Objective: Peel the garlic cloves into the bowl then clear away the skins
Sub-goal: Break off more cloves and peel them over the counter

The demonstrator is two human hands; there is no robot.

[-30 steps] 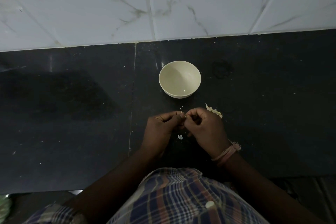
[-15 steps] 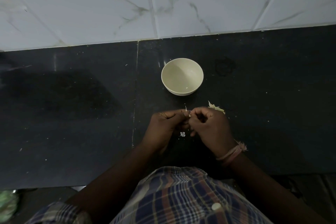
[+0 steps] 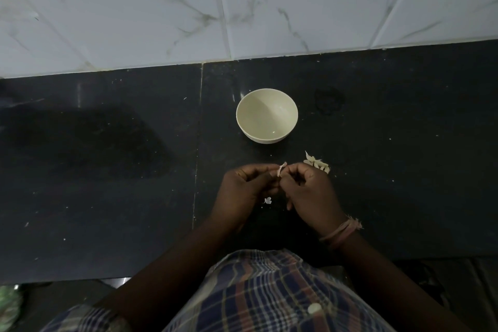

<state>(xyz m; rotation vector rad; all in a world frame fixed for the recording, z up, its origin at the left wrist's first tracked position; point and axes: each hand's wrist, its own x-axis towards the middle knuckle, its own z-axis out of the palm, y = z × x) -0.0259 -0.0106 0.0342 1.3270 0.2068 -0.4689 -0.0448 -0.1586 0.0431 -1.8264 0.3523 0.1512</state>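
A cream bowl stands on the black counter, just beyond my hands. My left hand and my right hand meet fingertip to fingertip and pinch a small garlic clove between them; a pale strip of skin sticks up from it. Most of the clove is hidden by my fingers. A little heap of garlic pieces and skins lies on the counter right behind my right hand. One white scrap of skin lies under my hands.
A white marbled tile wall rises behind the counter. A seam runs front to back left of the bowl. Tiny white flecks dot the dark surface. The counter's front edge is close to my checked shirt.
My hands have stayed in place, working the clove; the strip of skin now stands out more between the fingertips. The view has shifted slightly.
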